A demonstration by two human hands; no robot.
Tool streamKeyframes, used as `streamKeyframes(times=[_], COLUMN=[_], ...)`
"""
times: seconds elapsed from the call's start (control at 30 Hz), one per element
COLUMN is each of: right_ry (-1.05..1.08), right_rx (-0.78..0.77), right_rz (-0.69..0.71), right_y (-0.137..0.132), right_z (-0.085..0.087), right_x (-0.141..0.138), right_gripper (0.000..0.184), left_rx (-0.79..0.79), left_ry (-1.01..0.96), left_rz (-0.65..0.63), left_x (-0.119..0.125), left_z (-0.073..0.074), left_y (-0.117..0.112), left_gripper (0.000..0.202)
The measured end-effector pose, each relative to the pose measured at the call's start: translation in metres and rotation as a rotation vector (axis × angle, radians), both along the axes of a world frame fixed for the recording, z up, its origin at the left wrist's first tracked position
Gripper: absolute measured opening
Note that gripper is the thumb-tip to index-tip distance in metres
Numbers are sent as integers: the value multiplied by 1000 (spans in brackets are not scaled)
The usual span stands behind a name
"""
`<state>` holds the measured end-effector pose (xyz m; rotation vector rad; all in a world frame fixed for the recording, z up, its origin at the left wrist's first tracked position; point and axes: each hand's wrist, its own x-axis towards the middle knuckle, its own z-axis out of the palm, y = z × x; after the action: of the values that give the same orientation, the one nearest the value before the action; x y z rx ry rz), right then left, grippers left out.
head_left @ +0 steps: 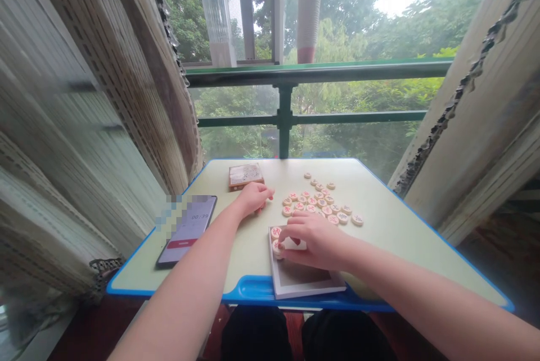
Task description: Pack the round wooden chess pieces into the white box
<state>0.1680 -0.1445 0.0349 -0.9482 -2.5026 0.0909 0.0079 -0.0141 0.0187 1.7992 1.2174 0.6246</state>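
Observation:
Several round wooden chess discs (323,203) with red and dark characters lie scattered on the pale table (392,226). My left hand (254,197) rests curled on the table left of them, fingers closed on something I cannot make out. My right hand (314,240) sits on a shallow white box (301,279) at the near edge, fingertips pinched on a disc (277,248) in the box's corner. Another red-marked disc (275,231) lies just above it in the box.
A phone (188,230) showing a timer lies at the table's left. A brown box lid (246,176) sits at the far left. The table has a blue rim (253,289). Curtains hang on both sides, and a green railing and window stand behind.

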Motion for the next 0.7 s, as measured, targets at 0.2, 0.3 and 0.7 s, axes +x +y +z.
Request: streamKeyframes(times=[0.2, 0.3, 0.7], right_ry=[-25, -87, -96], right_rx=[49, 32, 11], right_rz=[-143, -182, -257], right_y=[7, 8, 10], right_z=[2, 2, 2], right_x=[8, 9, 11], right_gripper=[14, 11, 10], left_rx=[-1, -8, -11], left_ry=[-35, -39, -13], left_rz=[-1, 7, 2], left_x=[0, 0, 0], left_z=[0, 0, 1], left_y=[0, 0, -1], left_gripper=[41, 44, 36])
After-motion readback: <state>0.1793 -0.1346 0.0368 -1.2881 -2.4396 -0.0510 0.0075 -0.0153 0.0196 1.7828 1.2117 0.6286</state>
